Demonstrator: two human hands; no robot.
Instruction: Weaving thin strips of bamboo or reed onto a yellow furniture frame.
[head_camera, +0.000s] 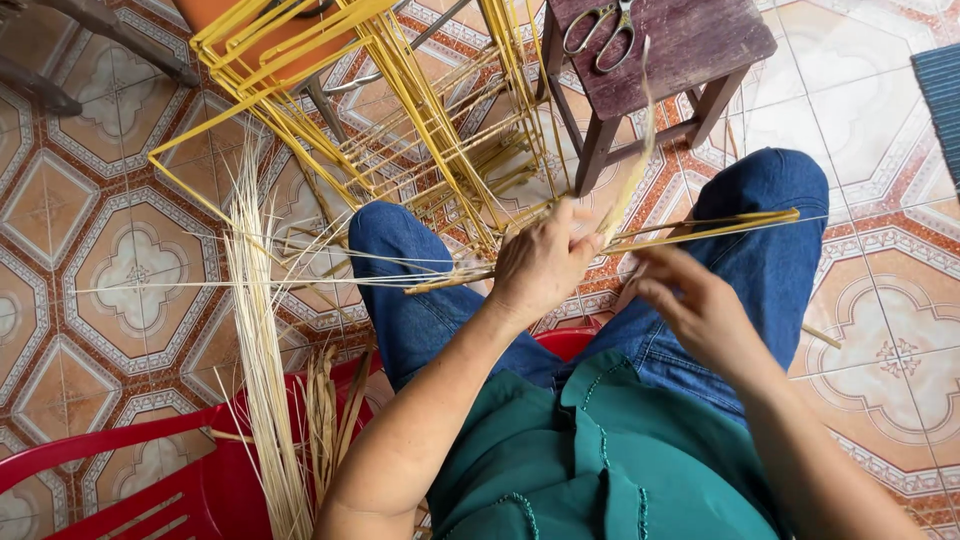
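Materials: 1 open frame (400, 110) of thin yellow bamboo strips stands on the patterned tile floor (130, 260), its struts straight and flat. 1 bundle of pale, fine reed fibres (262, 350) lies beside the person's left knee, fanned at the top. A dark wooden stool (690, 45) stands beyond the knees with 1 pair of metal scissors (600, 30) on its seat. A red plastic chair (190, 480) shows at lower left.

Work piece: several yellow strips (700, 228) run level across both denim-clad knees, touching the frame's near edge.

Hands: left hand (540, 265) is closed, knuckles up, pinching the strips where they cross. Right hand (690, 305) is half-curled with fingers bent toward the strips; whether it grips anything cannot be told.
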